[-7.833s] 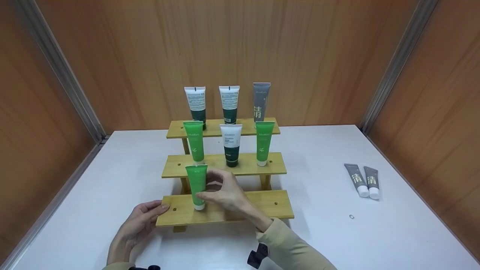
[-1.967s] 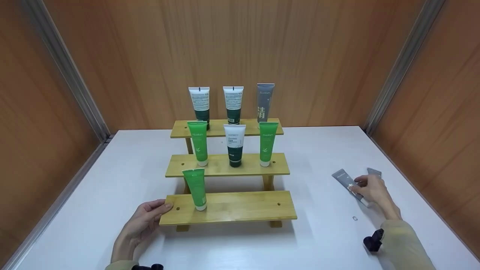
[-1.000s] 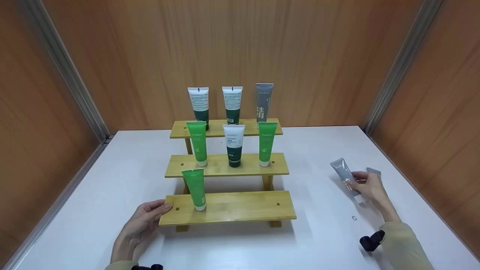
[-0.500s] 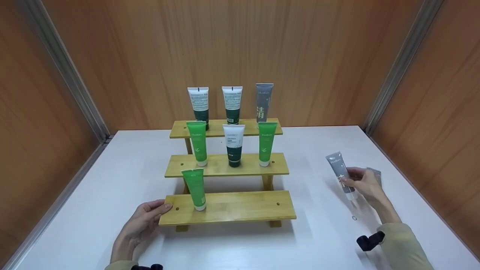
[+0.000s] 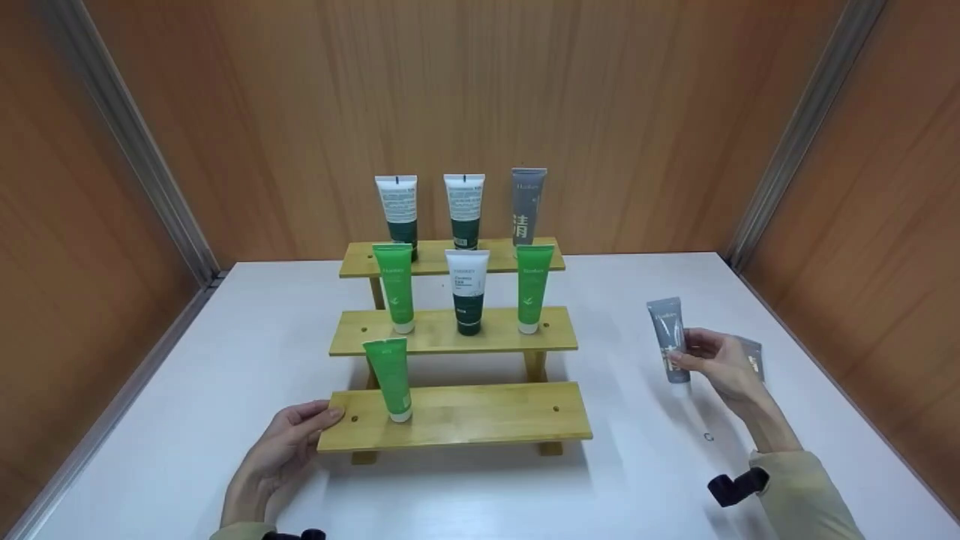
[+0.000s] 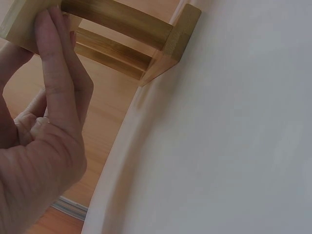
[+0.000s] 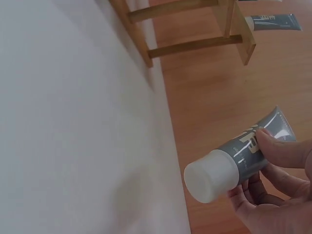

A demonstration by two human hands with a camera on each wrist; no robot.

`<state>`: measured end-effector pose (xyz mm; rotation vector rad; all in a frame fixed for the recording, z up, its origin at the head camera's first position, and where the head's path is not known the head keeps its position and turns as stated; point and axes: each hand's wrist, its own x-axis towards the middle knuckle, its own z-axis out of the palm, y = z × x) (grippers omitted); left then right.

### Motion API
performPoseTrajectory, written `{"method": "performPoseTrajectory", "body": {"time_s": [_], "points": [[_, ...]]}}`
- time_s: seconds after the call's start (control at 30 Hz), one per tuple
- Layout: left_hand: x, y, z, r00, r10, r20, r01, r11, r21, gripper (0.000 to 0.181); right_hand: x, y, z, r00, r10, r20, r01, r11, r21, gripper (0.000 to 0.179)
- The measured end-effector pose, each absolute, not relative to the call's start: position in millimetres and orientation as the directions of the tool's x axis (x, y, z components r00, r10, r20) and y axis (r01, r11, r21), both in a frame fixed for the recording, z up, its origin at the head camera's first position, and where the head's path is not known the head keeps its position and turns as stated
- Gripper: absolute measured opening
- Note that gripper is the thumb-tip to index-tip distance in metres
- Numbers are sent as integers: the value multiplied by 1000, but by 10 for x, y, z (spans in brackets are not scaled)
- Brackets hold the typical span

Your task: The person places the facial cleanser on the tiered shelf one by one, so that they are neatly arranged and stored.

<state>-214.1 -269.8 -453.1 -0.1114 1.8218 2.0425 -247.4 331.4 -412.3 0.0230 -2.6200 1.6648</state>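
My right hand (image 5: 724, 369) pinches a grey squeeze tube (image 5: 667, 337) between thumb and fingers, cap down and raised off the table. In the right wrist view its white cap (image 7: 210, 176) faces the camera. My left hand (image 5: 281, 442) grips the left end of the lowest step of a three-step wooden display stand (image 5: 487, 416); the left wrist view shows the fingers (image 6: 56, 73) against that step's underside. On this step a green tube (image 5: 391, 379) stands, leaning slightly. The middle step bears a green tube (image 5: 395, 286), a white-and-dark-green tube (image 5: 469, 289) and another green tube (image 5: 533, 286).
Two white-and-dark-green tubes, left (image 5: 399, 206) and middle (image 5: 465, 206), and a grey tube (image 5: 528, 204) stand on the top step. Another grey tube (image 5: 754, 356) lies partly hidden behind my right hand. A small ring (image 5: 709, 436) lies nearby. Wooden panels (image 5: 480, 112) enclose the table.
The right hand let go of the green tube on the lowest step, moved right and picked up a grey tube. It has lifted and turned this tube upright. The left hand keeps its grip.
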Motion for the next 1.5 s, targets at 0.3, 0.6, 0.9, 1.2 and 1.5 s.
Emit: {"method": "performPoseTrajectory", "body": {"time_s": [0.3,0.6,0.9,1.2,1.5], "points": [[-2142,-2695,-4523,-918,225,-328,-352,-75,933,49,-2435,3181,-4052,-999,-1,43,-39,395,-918,61],[-2150,-2695,-4538,-918,206,-338,-356,-59,932,48,-2371,3011,-3966,-998,-6,56,-55,333,-942,61],[-2148,-2704,-4557,-920,224,-321,-342,-63,938,37,-2323,2802,-3912,-992,-27,123,-126,254,-959,53],[-2147,-2688,-4542,-923,190,-335,-349,-47,936,51,-2271,2576,-3846,-988,-50,149,-157,243,-957,48],[-2143,-2694,-4559,-922,205,-330,-349,-66,935,35,-2238,2299,-3794,-986,-69,154,-166,225,-960,46]]}}
